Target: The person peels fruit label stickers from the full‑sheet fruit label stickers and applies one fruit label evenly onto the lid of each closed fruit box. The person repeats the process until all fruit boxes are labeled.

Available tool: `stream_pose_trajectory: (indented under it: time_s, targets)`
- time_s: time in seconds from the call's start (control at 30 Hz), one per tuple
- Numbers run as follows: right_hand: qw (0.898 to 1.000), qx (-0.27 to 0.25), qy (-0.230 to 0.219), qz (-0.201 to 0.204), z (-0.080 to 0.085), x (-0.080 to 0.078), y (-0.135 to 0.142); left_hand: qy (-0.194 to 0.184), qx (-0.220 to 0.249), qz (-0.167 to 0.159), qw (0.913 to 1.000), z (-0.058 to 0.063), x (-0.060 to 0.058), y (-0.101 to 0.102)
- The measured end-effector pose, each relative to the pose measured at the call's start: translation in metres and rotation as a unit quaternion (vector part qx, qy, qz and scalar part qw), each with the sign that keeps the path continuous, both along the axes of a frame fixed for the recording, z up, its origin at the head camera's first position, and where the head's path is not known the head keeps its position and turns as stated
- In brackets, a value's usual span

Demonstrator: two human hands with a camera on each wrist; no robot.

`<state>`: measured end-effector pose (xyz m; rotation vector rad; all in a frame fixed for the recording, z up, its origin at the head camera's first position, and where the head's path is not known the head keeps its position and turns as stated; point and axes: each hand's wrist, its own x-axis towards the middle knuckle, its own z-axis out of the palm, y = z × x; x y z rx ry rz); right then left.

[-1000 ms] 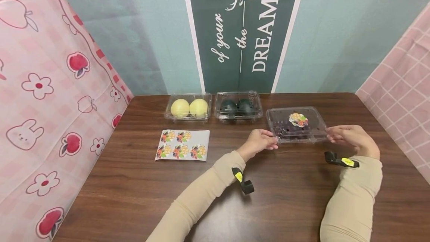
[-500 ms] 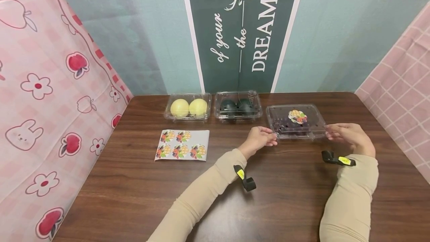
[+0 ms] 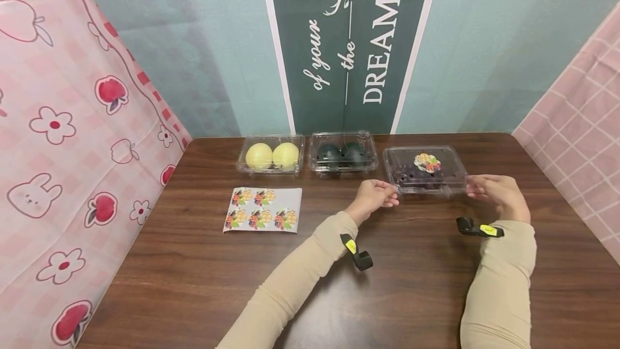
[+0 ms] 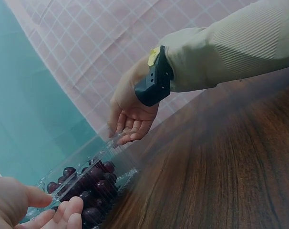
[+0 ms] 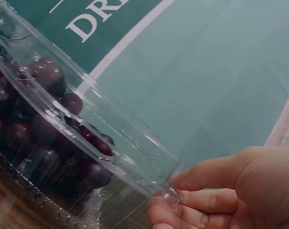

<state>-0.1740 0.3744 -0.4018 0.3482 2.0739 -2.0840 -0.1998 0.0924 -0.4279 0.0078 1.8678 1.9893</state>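
Note:
A clear plastic clamshell box (image 3: pixel 445 168) with a fruit sticker (image 3: pixel 428 163) on its lid stands at the right of the table's back part. Dark grapes (image 5: pixel 44 129) fill its left side, as the right wrist view shows. My left hand (image 3: pixel 374 198) pinches the box's front left corner between thumb and fingers. At the front right corner, my right hand (image 3: pixel 499 193) pinches the rim, thumb above and fingers below, plain in the right wrist view. The lid lies down over the box.
Left of it stand a clear box with dark round fruit (image 3: pixel 343 154) and another with two pale yellow fruit (image 3: pixel 273 155). A sheet of fruit stickers (image 3: pixel 263 209) lies in front of them. Fabric curtains (image 3: pixel 218 58) rise behind the table (image 3: pixel 203 273) and at both sides.
Both hands have moved the grape box a little back, away from the body. My right hand has also shifted slightly left. The other boxes and the sticker sheet have stayed put.

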Motion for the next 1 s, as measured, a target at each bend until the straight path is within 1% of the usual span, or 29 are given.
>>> stream_pose_trajectory:
  time_s: [0.1, 0.33, 0.4, 0.57, 0.73, 0.87, 1.0]
  targets:
    - [1.000, -0.010, -0.003, -0.020, 0.001, -0.001, -0.004, -0.009, 0.010, 0.012, 0.9998, -0.001, -0.001, 0.002]
    - [0.998, -0.033, -0.002, -0.057, 0.000, -0.003, -0.010, -0.016, 0.005, 0.025, 0.9995, -0.002, -0.004, 0.005]
    - [0.997, -0.030, -0.003, -0.068, 0.000, -0.004, -0.013, -0.017, 0.009, 0.029, 0.9994, -0.003, -0.005, 0.005]
    - [0.994, -0.026, 0.005, -0.104, -0.002, -0.007, -0.018, -0.020, 0.037, 0.042, 0.9983, -0.004, -0.006, 0.008]
    - [0.990, -0.038, 0.013, -0.138, -0.004, -0.010, -0.022, -0.033, 0.063, 0.058, 0.9958, -0.003, -0.009, 0.013]
    - [0.988, -0.038, 0.006, -0.151, -0.003, -0.012, -0.024, -0.040, 0.072, 0.071, 0.9941, -0.002, -0.012, 0.015]
    - [0.988, -0.034, 0.001, -0.151, -0.002, -0.013, -0.025, -0.045, 0.080, 0.089, 0.9917, -0.001, -0.015, 0.017]
